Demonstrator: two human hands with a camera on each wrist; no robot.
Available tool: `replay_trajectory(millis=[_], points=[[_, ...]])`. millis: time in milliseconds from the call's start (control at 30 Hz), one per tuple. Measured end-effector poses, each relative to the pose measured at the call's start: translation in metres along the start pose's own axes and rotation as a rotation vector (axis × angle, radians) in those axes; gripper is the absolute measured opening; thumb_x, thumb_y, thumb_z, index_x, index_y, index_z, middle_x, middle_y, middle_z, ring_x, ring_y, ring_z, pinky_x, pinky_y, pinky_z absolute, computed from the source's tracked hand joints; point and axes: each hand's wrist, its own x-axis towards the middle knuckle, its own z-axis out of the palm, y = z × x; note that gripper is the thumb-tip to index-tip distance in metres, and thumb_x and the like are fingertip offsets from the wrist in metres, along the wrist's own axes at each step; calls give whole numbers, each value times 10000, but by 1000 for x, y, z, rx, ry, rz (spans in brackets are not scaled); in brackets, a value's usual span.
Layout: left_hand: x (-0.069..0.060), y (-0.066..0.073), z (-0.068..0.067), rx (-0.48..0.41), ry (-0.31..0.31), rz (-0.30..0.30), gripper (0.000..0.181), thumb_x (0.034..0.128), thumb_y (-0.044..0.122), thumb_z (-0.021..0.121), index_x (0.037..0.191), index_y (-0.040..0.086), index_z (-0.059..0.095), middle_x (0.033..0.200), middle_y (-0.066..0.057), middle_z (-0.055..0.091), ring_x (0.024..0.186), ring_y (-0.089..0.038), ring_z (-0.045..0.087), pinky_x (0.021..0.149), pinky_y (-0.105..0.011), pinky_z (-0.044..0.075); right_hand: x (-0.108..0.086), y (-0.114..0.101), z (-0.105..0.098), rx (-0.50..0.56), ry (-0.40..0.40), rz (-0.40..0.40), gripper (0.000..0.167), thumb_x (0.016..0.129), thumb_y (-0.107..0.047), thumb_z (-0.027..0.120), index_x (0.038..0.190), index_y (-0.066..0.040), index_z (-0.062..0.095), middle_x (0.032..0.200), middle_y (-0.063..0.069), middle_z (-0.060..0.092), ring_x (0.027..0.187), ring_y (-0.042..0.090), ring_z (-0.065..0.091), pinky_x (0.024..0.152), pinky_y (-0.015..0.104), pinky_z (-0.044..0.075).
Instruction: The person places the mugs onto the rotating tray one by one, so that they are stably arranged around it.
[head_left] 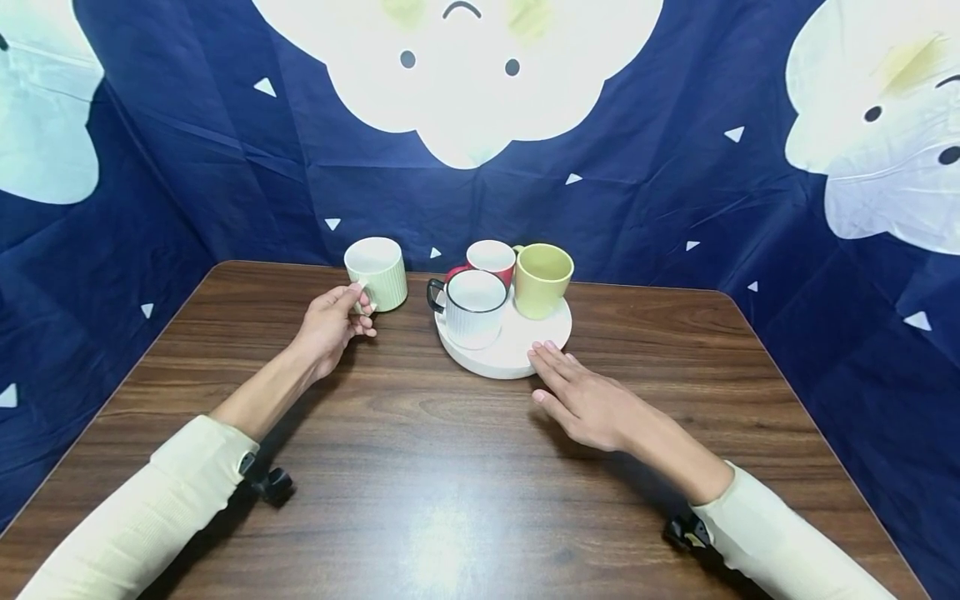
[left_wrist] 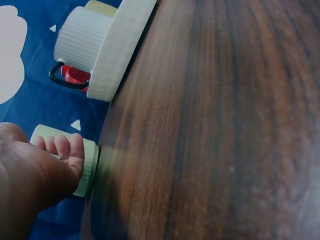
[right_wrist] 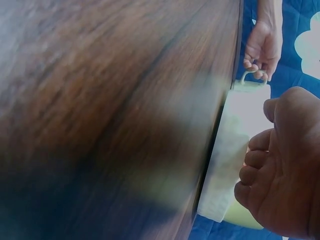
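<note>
My left hand (head_left: 333,325) pinches the handle of a pale green ribbed mug (head_left: 384,283), which stands near the table's back edge. In the left wrist view, the fingers of that hand (left_wrist: 45,170) lie against the same mug (left_wrist: 90,167). To its right is a round white tray (head_left: 498,358) bearing a white ribbed mug (head_left: 474,312) with black rim and handle, a red mug (head_left: 504,265) with a white inside, partly hidden behind it, and an olive-green mug (head_left: 542,287). My right hand (head_left: 592,404) has its fingers extended at the tray's front right rim; whether they touch is unclear.
The wooden table (head_left: 405,467) ends at its back edge just behind the mugs. A dark blue cloth (head_left: 217,167) with white clouds and triangles hangs behind and at both sides. Black wrist devices (head_left: 273,486) sit at both sleeves.
</note>
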Motion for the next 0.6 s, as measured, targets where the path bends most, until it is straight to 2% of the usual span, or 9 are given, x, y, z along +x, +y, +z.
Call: replay_trajectory(millis=[367, 600], points=[[-3, 2, -5, -30, -27, -11, 308, 1235, 254, 469, 1022, 94, 623, 903, 48, 639, 757, -83, 644, 762, -236, 659, 1, 15, -1, 22, 21, 39, 671, 1245, -395, 387, 1775, 0, 272, 1876, 209, 236, 1765, 388, 215, 1426, 614, 265], [-4, 4, -6, -18, -18, -5, 305, 1231, 259, 483, 1011, 111, 634, 939, 50, 627, 754, -81, 641, 747, -231, 655, 2, 20, -4, 22, 17, 73, 675, 1237, -379, 417, 1772, 6, 275, 1880, 208, 216, 1769, 378, 203, 1429, 604, 262]])
